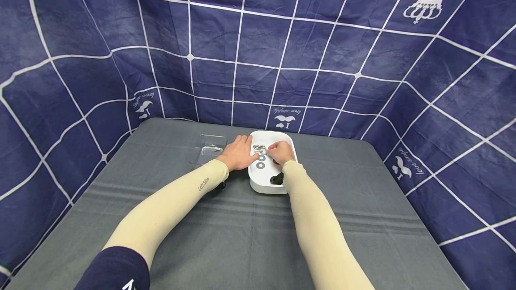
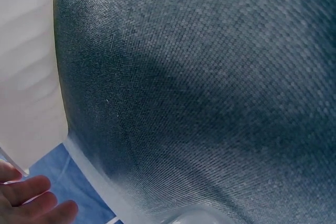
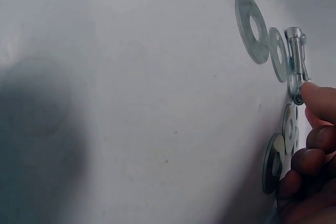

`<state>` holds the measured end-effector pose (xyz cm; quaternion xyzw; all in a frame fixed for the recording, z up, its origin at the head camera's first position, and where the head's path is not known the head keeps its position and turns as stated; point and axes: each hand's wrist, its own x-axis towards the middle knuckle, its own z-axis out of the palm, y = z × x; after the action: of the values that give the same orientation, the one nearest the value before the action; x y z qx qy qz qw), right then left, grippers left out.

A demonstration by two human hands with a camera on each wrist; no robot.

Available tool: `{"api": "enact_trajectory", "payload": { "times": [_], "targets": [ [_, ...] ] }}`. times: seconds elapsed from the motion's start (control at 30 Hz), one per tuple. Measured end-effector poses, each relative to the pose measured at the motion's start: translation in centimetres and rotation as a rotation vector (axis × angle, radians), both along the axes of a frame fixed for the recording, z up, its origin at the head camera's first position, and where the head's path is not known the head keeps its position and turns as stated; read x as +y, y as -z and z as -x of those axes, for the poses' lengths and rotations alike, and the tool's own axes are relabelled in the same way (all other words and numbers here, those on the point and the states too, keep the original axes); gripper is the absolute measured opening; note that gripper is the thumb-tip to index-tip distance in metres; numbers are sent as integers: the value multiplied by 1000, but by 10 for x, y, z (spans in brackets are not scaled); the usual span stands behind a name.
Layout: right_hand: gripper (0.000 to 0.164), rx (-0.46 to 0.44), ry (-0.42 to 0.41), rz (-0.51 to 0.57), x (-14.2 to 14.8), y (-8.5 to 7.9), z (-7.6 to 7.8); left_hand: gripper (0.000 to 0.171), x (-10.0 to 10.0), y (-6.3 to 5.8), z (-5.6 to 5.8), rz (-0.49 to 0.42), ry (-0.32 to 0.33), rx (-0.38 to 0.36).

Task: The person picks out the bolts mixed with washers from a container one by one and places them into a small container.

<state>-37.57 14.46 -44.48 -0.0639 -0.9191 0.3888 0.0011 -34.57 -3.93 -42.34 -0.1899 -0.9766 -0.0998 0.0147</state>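
Your left hand [image 1: 240, 152], fingers straight, rests at the left edge of the mid-frame tray [image 1: 264, 181]; your right hand [image 1: 281, 151] touches screws [image 3: 296, 60] inside, pinch unclear. A sideways brush could scatter nearby washers [image 3: 243, 24].

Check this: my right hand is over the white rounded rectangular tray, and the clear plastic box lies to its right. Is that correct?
No: the clear plastic box lies to the left of the white rounded rectangular tray, as the head view shows. The right hand is indeed over the tray.
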Motion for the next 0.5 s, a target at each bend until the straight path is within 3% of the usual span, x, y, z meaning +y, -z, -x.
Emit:
{"api": "enact_trajectory", "payload": {
  "times": [0.5],
  "targets": [
    [14,14,-28,-87,1,6,4,84,1,1,-2,2,-17,-10]
  ]
}}
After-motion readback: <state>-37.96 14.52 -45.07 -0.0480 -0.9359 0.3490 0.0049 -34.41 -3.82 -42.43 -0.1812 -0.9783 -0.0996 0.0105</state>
